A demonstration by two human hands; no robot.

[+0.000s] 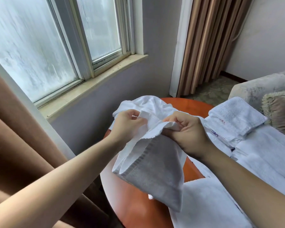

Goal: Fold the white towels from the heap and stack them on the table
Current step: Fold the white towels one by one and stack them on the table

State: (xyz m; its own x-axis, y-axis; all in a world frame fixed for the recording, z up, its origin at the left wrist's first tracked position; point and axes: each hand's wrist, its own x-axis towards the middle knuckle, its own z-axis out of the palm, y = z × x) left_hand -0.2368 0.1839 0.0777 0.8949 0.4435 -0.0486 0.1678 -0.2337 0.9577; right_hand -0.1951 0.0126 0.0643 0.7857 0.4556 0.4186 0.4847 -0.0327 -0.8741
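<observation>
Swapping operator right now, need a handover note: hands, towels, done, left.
Left hand pinches the top edge of the held towel.
Right hand grips the same edge; the towel hangs above the table.
Done: one folded towel lies on the white towels at right.
Left: finish folding the held towel, stack it, then take the crumpled towel at the table's far side.

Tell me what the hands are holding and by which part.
One white towel: the left hand and right hand each pinch its bunched upper edge; the rest hangs down.
</observation>
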